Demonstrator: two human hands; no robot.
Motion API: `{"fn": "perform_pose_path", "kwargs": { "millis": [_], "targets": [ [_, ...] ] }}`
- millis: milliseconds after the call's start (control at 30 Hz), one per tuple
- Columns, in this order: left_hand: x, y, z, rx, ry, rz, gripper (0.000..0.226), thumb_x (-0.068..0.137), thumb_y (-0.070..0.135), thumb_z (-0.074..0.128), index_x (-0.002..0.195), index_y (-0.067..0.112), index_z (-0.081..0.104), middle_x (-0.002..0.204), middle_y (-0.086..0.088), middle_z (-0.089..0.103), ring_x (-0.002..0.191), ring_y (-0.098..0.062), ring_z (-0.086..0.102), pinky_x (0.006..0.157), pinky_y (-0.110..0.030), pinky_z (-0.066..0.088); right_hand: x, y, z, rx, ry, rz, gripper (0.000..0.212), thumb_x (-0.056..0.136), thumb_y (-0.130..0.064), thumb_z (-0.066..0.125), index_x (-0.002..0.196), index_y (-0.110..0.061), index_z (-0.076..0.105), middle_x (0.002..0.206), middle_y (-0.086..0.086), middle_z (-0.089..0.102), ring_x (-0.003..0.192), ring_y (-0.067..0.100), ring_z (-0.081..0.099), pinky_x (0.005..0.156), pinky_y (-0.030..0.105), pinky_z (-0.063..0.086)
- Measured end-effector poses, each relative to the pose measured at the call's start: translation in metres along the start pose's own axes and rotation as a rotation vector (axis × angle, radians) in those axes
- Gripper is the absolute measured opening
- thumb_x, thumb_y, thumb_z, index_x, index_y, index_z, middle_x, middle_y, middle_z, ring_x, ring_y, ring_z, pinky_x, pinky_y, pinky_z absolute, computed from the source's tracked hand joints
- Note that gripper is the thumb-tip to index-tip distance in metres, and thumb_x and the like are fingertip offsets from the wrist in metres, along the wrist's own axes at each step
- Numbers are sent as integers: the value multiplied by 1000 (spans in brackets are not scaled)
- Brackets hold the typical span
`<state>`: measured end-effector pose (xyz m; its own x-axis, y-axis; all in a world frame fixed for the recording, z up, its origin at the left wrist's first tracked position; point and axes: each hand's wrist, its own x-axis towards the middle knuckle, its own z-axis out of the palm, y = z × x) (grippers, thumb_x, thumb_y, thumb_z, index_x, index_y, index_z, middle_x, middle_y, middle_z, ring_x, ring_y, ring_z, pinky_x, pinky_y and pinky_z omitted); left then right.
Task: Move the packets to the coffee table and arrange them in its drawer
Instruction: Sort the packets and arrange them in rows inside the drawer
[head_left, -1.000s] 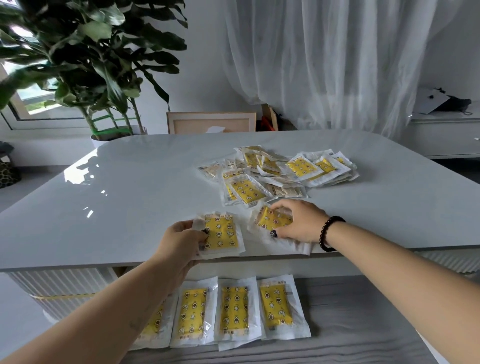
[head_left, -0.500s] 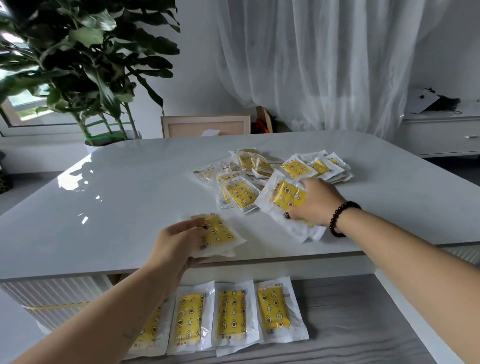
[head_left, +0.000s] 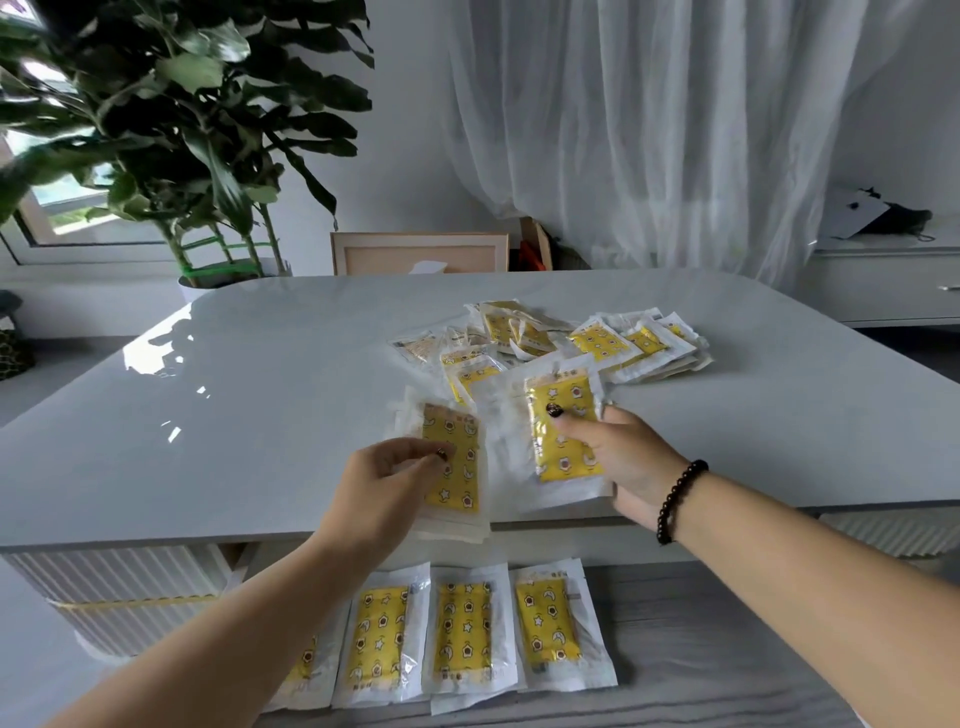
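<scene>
Packets lie side by side in the open drawer nearest the camera, at least four in a row, each a clear pouch with a yellow insert printed with stars, moons and small house shapes; the leftmost one is half hidden behind the left forearm. The drawer floor is grey wood grain, bare to the right of the row. Small print runs along the lower edge of these pouches but is too small to read. Just above the drawer, at the near edge of the bench, the left hand holds a small stack of packets, its grip a pinch with the thumb on top of the yellow panel and the fingers curled beneath; the stack overhangs the bench edge slightly. Beside it, the right hand holds a second stack tilted up off the surface, thumb pressed on the yellow face and fingers wrapped behind the right edge, a dark bead bracelet on the wrist. Farther back on the bench, a loose heap of packets lies overlapping at odd angles. Beyond the bench stand a large leafy plant, a framed panel leaning by the wall, and white sheer curtains.
</scene>
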<state>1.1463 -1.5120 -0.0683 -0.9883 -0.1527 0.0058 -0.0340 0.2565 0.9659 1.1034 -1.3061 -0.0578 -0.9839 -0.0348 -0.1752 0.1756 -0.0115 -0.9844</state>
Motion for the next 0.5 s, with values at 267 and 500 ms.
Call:
{"fn": "perform_pose_path", "kwargs": {
  "millis": [267,500],
  "targets": [
    [-1,-1,1,37,53,44,18,81,29,73,79,12,69,66,0,63,51,-7,50,45,-15,39,-9,4,29,-142,-171,-35,30,88,-19,64,111,1,62,111,19,68,106,32,64,97,50,49],
    [-4,3,-4,9,65,-44,34,71,46,75,89,18,67,84,1,69,70,-12,58,59,-21,43,-15,8,28,-119,-189,-76,20,90,-23,63,103,-10,68,110,13,70,108,27,64,102,49,45]
  ]
}}
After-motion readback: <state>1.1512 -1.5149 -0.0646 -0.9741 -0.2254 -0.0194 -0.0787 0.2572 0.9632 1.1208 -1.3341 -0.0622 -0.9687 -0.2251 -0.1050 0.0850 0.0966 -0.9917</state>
